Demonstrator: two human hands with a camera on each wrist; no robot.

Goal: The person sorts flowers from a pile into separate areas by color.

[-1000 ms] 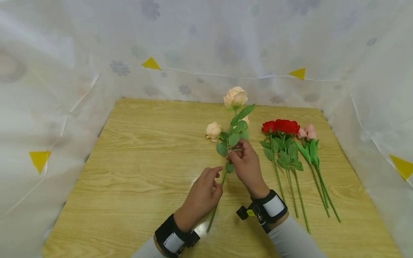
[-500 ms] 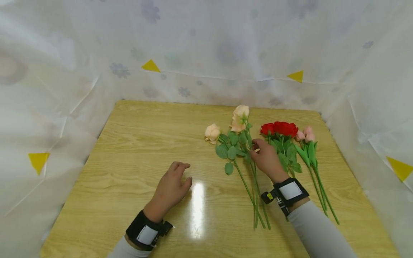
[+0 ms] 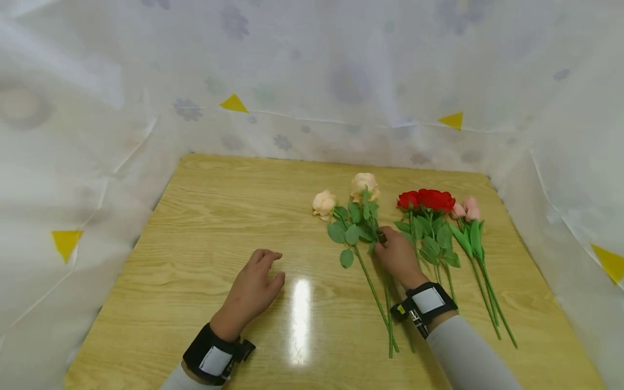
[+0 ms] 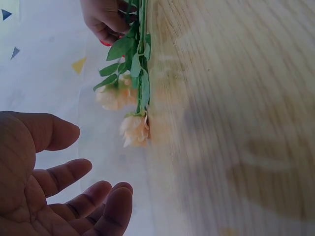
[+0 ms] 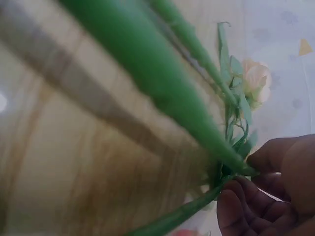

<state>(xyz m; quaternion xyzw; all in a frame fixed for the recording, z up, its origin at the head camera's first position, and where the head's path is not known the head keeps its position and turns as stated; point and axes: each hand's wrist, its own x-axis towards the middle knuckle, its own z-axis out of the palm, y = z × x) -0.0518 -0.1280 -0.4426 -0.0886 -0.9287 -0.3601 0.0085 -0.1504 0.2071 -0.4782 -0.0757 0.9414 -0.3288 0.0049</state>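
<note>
Peach roses [image 3: 364, 187] with green leaves lie at the middle right of the table, their stems crossing toward the front. In the head view my right hand [image 3: 398, 259] is at their leaves. The right wrist view shows the thumb and fingers [image 5: 273, 155] pinching a green stem [image 5: 197, 118]. My left hand [image 3: 248, 290] hovers left of the flowers, fingers [image 4: 66, 177] loosely bent and holding nothing. One peach rose head [image 3: 324, 205] lies apart to the left, and another [image 4: 134, 130] shows in the left wrist view. Leaves and fingers hide part of the stems.
Right of my right hand lie red roses [image 3: 434, 201] with leafy stems. Farther right are pink tulips [image 3: 470, 208]. The wooden table [image 3: 219, 216] is walled by a pale floral sheet [image 3: 312, 76] carrying yellow triangles.
My right hand has brought a peach rose down and right onto the others, then shifted slightly toward the front. My left hand has moved away to the left.
</note>
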